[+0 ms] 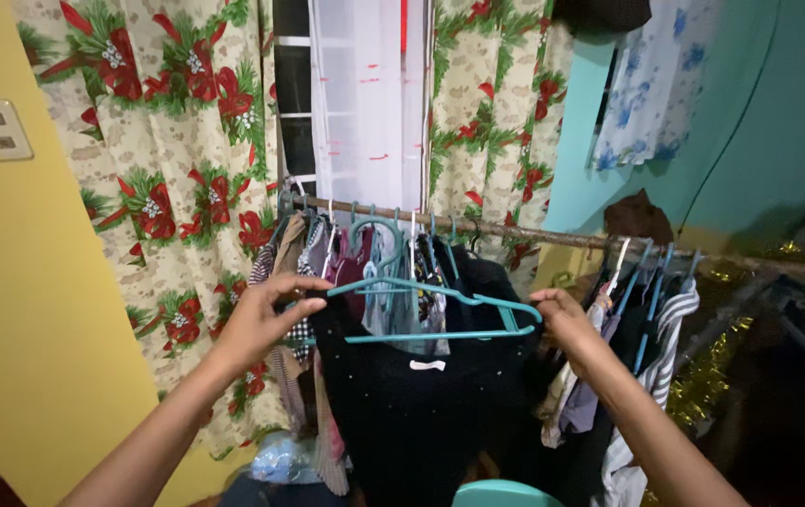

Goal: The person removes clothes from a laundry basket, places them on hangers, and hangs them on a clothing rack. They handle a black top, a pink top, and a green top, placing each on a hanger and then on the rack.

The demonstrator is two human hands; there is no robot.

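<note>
Two hands work in the head view: the left hand [266, 319] pinches a black, white-dotted fabric garment [421, 404] at one end of a teal plastic hanger [426, 305]; the right hand [562, 317] pinches the other. Keeping both shoulders level below the wooden rail [553, 237] seems wise.

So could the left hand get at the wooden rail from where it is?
Probably yes. The left hand pinches the teal hanger and black garment just below the wooden rail, but packed hung clothes crowd the stretch above it.
</note>
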